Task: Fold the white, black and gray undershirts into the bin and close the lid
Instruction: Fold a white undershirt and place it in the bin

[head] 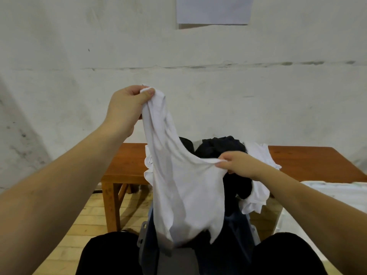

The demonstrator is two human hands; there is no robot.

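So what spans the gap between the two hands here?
In the head view, the white undershirt stretches between them: the left hand pinches one strap high, the right hand grips the other lower, above the black garments.

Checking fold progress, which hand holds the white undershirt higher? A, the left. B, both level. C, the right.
A: the left hand pinches one strap of the white undershirt well above the right hand, which grips the other strap lower down.

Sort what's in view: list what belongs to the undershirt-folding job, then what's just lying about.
Job: thin white cotton undershirt held up by left hand and right hand; crumpled black undershirt; blue-grey plastic bin.
Lying about: brown wooden table; white paper sheet on wall.
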